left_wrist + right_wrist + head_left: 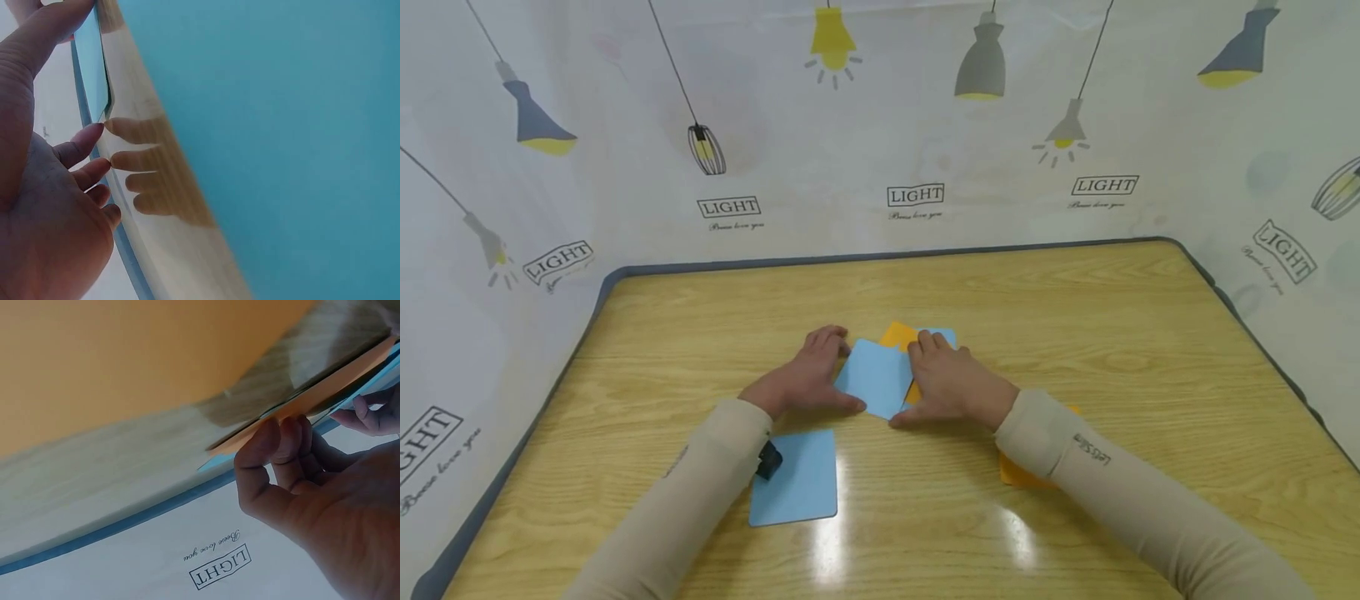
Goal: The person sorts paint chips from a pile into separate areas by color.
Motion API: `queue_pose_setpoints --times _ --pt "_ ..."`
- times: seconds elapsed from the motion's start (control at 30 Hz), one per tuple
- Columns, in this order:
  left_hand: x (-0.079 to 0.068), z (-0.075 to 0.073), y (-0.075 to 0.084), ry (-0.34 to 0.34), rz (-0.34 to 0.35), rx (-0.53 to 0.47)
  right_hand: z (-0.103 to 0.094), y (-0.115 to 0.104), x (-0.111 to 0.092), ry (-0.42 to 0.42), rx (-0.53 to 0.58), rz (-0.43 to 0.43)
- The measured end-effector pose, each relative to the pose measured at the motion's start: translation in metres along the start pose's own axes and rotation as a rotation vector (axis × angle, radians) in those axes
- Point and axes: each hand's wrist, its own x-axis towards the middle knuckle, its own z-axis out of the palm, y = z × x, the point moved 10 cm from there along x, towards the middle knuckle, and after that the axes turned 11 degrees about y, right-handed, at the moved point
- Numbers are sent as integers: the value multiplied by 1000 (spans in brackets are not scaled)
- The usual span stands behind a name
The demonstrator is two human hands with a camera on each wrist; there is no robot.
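Observation:
A light-blue square card (876, 377) lies tilted over an orange card (897, 335) and another blue card (946, 336), which show behind and to its right. My left hand (811, 372) holds its left side, thumb at the near corner and fingers toward the far corner. On the opposite side my right hand (951, 379) grips it with curled fingers at the right edge and thumb by the near corner. In the right wrist view the right hand's bent fingers (287, 444) are against the edges of the overlapping orange and blue cards.
A separate blue card (797, 483) lies near the left wrist, partly behind a small black device (768, 460). Another orange card (1018, 473) is mostly covered by the right sleeve (1097, 467). The wooden table (700, 308) ends at a dark edge below a lamp-printed sheet (850, 142).

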Motion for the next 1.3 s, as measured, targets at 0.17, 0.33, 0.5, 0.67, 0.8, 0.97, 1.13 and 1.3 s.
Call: queue_pose_setpoints --times 0.17,0.33,0.5,0.67,0.8,0.97,1.13,1.3 --pt "0 0 1 2 -9 1 0 0 0 1 -2 -3" --pt "1 -1 1 4 -15 15 -1 -1 -1 10 -24 -16" --pt "1 -1 0 12 -18 36 -2 -2 -1 13 -38 -28" --pt "-1 -1 -3 27 -13 6 -1 -1 -1 -2 -19 -40" --pt "-1 -1 -3 21 9 -52 -2 1 -2 -19 10 -49" --pt "-3 -2 1 12 -7 -47 -3 -3 -2 -13 -8 -76" --pt "-4 -2 1 5 -6 11 -5 -7 -5 15 -80 -121" --pt "-4 0 3 -11 11 -9 -4 -9 -7 25 -75 -143"
